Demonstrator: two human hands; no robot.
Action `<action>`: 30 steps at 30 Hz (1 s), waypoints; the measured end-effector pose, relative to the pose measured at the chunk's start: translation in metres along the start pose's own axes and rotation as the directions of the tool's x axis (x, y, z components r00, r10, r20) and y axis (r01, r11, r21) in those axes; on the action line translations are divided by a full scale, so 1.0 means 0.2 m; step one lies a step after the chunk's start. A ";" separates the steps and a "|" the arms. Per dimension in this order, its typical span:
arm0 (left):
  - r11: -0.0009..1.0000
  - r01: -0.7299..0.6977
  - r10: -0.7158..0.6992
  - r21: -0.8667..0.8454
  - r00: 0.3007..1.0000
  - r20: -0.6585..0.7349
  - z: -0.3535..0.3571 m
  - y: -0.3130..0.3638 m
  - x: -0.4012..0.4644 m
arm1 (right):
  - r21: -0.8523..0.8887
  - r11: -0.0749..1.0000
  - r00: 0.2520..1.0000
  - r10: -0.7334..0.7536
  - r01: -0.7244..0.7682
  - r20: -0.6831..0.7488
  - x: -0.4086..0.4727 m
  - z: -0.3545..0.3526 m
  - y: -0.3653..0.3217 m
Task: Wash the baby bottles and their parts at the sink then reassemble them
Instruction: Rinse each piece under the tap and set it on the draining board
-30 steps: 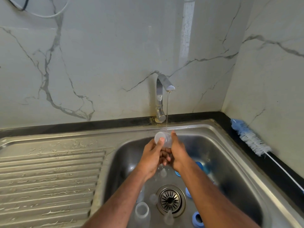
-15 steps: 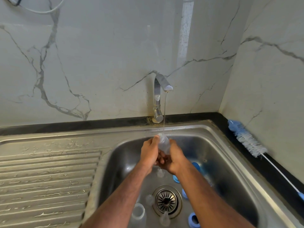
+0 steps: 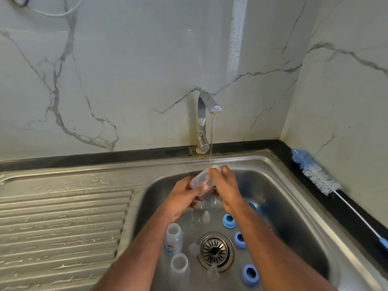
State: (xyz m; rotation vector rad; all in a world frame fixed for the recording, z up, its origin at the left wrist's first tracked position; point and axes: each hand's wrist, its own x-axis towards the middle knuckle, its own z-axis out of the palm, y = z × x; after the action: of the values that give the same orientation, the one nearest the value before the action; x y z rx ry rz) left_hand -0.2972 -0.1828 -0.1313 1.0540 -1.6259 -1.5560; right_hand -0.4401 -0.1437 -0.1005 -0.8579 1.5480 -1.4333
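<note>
Under the thin stream from the tap [image 3: 206, 106] I hold a clear baby bottle [image 3: 200, 181], tilted on its side. My left hand [image 3: 180, 198] grips its lower end and my right hand [image 3: 226, 185] grips its upper end. On the floor of the steel sink [image 3: 294, 211] lie two more clear bottles [image 3: 173, 238] [image 3: 180, 267], several blue screw rings [image 3: 228, 220] and clear teats [image 3: 206, 217] around the drain [image 3: 214, 249].
A blue and white bottle brush [image 3: 315, 173] lies on the black counter strip at the right, against the marble wall. The wet ribbed drainboard [image 3: 63, 217] stretches to the left of the basin.
The bottle has been turned from upright to lying tilted between my hands. The view has dropped, showing more of the sink floor and its parts.
</note>
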 end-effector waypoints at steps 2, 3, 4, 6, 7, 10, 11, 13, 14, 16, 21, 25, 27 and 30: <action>0.982 -0.084 0.088 0.169 0.996 -0.018 -0.04 -0.03 0.01 | -0.091 0.995 0.999 -0.037 0.034 -0.031 0.00 0.01 0.00; 0.967 -0.120 0.129 0.227 0.991 -0.024 -0.05 -0.04 0.02 | -0.111 0.993 0.999 -0.046 0.044 -0.016 0.00 0.02 0.00; 0.953 -0.153 0.168 0.263 0.985 -0.035 -0.06 -0.05 0.03 | -0.121 0.992 0.999 -0.048 0.048 -0.001 -0.01 0.03 0.00; 0.930 -0.216 0.247 0.298 0.967 -0.069 -0.06 -0.05 0.04 | -0.095 0.995 0.999 -0.037 0.038 0.014 -0.01 0.03 -0.02; 0.933 -0.234 0.266 0.274 0.960 -0.087 -0.06 -0.05 0.04 | -0.047 0.998 0.999 -0.036 0.038 0.033 0.00 0.02 -0.03; 0.981 -0.190 0.192 0.028 0.976 -0.100 -0.07 -0.02 0.02 | 0.035 0.996 0.983 -0.086 0.082 0.160 0.01 -0.02 -0.04; 0.985 -0.143 0.138 -0.092 0.988 -0.067 -0.07 -0.01 0.01 | 0.006 0.993 0.975 -0.115 0.116 0.191 0.02 -0.04 -0.03; 0.949 -0.029 0.038 -0.315 0.999 0.023 -0.07 0.00 0.00 | -0.075 0.973 0.950 -0.193 0.217 0.246 0.03 -0.05 -0.01; 0.926 0.007 0.011 -0.377 0.999 0.045 -0.07 0.00 0.00 | -0.116 0.957 0.936 -0.226 0.265 0.269 0.03 -0.05 0.00; 0.920 0.022 -0.006 -0.392 0.999 0.042 -0.08 -0.01 0.01 | -0.174 0.934 0.922 -0.255 0.313 0.291 0.02 -0.03 0.01; 0.997 -0.059 0.056 -0.042 0.996 -0.076 -0.09 0.01 0.02 | -0.291 0.915 0.956 -0.234 0.278 0.177 0.04 -0.02 0.04; 0.993 -0.052 0.075 0.102 0.967 -0.244 -0.11 -0.02 0.05 | -0.559 0.786 0.965 -0.213 0.264 0.157 0.08 -0.01 0.11; 0.986 -0.061 0.098 0.154 0.964 -0.246 -0.11 -0.03 0.05 | -0.555 0.789 0.962 -0.171 0.262 0.211 0.07 -0.01 0.10; 0.972 -0.060 0.113 0.225 0.966 -0.231 -0.11 -0.05 0.06 | -0.629 0.742 0.966 -0.103 0.232 0.235 0.05 -0.03 0.08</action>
State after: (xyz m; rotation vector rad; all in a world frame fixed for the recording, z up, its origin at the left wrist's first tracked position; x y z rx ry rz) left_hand -0.2832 -0.2032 -0.1401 1.2180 -1.6711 -1.1608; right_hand -0.4482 -0.1493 -0.1184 -1.5372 1.8869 -0.8649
